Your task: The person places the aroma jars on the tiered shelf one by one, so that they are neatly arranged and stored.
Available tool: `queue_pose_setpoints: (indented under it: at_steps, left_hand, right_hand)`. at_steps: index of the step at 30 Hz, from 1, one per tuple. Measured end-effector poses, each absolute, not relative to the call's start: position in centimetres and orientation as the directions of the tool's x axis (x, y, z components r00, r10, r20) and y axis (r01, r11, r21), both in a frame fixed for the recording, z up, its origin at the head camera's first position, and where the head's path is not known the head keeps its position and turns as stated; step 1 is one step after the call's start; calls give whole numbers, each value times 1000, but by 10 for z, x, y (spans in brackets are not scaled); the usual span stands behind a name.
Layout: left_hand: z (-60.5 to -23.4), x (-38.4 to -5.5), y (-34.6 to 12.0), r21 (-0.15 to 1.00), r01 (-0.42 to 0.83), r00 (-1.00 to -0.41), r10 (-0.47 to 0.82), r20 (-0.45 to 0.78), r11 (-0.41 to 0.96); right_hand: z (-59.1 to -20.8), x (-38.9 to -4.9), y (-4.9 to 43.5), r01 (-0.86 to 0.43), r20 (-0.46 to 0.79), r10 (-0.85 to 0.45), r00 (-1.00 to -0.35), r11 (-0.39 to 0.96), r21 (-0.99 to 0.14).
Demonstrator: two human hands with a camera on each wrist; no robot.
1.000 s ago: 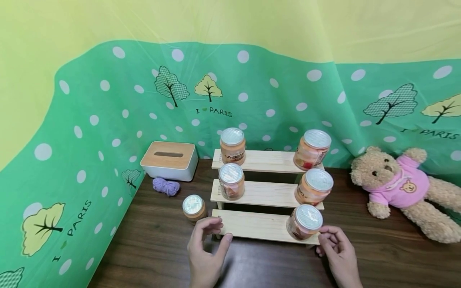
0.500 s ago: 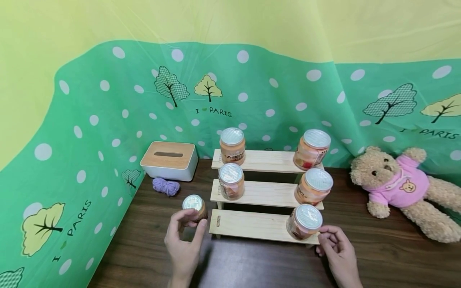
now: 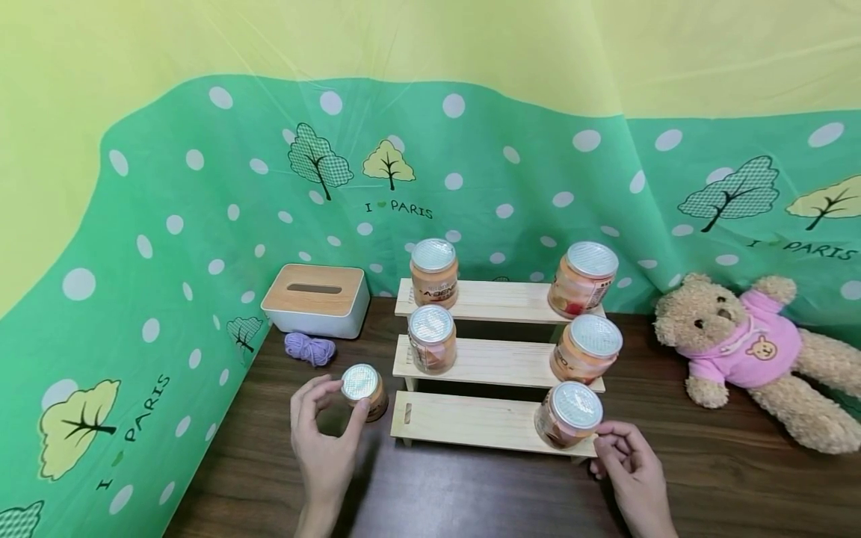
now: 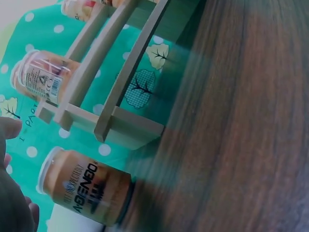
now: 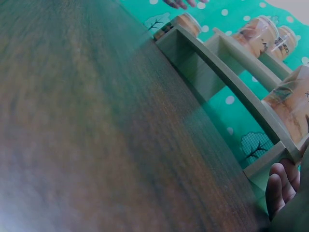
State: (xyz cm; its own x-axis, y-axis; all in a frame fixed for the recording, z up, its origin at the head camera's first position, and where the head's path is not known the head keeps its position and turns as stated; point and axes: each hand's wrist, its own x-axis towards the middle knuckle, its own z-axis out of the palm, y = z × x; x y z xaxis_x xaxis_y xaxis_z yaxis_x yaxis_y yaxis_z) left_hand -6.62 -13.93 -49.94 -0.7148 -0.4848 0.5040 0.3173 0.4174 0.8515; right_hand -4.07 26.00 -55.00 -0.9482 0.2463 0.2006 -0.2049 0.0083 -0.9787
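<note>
A jar (image 3: 371,400) with a silvery lid stands on the table left of the three-step wooden shelf (image 3: 464,422). My left hand (image 3: 326,433) is around the front left of this jar, thumb and fingers spread at its lid. In the left wrist view the jar (image 4: 89,186) stands upright on the table, and the fingers (image 4: 9,128) show at the lid's side, apart from its body. My right hand (image 3: 632,474) grips the right end of the lowest step, next to a jar (image 3: 568,418). In the right wrist view, curled fingers (image 5: 282,186) lie at the step's end.
Jars stand at both ends of the top step (image 3: 501,301) and the middle step (image 3: 501,362). A tissue box (image 3: 319,310) and purple yarn (image 3: 309,349) lie behind on the left. A teddy bear (image 3: 733,336) leans at the right by the green cloth (image 3: 498,149).
My left hand has moved left from the lowest step's left end to the jar on the table, its fingers now spread around the lid. The right hand has stayed put.
</note>
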Motion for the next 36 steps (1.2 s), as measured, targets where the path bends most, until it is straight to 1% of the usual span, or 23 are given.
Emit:
queue_pose_setpoints:
  at_steps: [8,13,19,25,36]
  left_hand:
    - [-511,-71,-142,902,203,-796,-472,378,381]
    - [-517,-75,-145,908,161,-822,-456,340,386]
    - [-524,-78,-147,911,144,-835,-447,321,385]
    - [-529,-81,-146,926,160,-846,-437,307,341]
    - [-532,-82,-145,926,164,-842,-441,310,339]
  right_hand:
    - [-551,-41,261,-202,199,242,-950,15,-979]
    - [-551,-41,261,-192,191,241,-951,20,-981]
    - [-551,-41,261,-195,194,241,-951,19,-981]
    - [-550,-40,261,-193,192,238,-952,17,-981]
    - [-550,-40,261,-200,194,240,-951,2,-980]
